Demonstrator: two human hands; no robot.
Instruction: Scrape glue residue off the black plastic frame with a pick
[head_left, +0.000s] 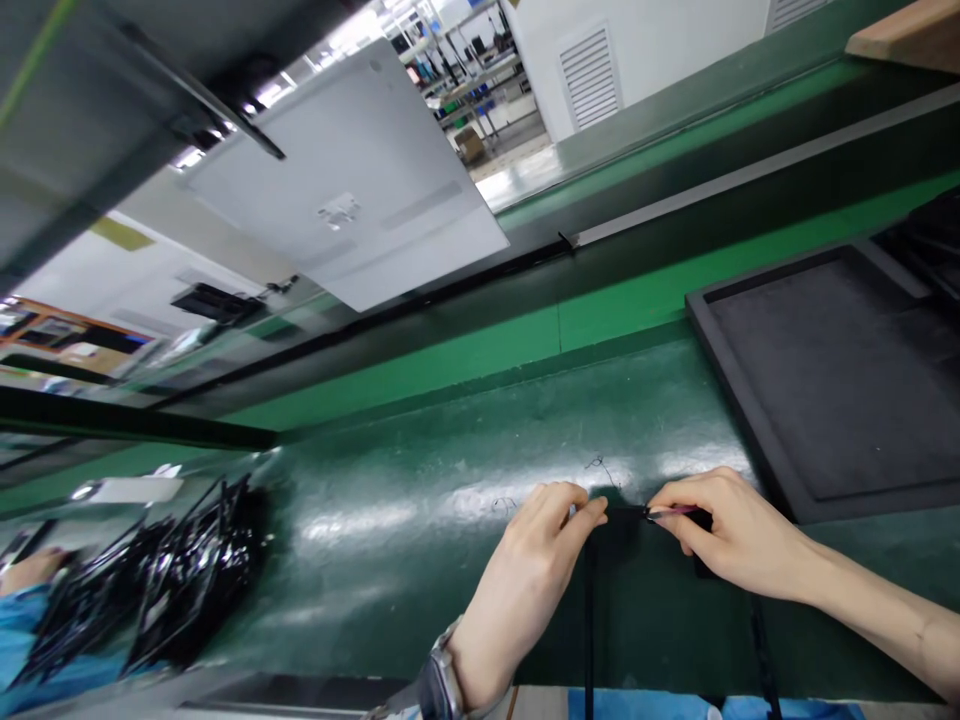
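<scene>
My left hand (536, 565), with a watch (441, 683) on its wrist, is closed in a pinch at the edge of a thin black piece (624, 518). My right hand (716, 525) grips a slim dark-red tool (679, 511), its tip touching or very near that same piece. Whether the tool is tweezers I cannot tell. A black strap (589, 630) hangs down below my left fingers, and a second dark strap (761, 640) runs down under my right wrist. Fine black thread (600, 465) lies on the green work surface (360, 520) just beyond.
A black tray (832, 370) lies to the right, with dark items at its far corner. On the left is a heap of shiny black strips (195, 580), beside another person's hand (34, 570) and blue sleeve. A white panel (352, 180) hangs over the bench's back ledge.
</scene>
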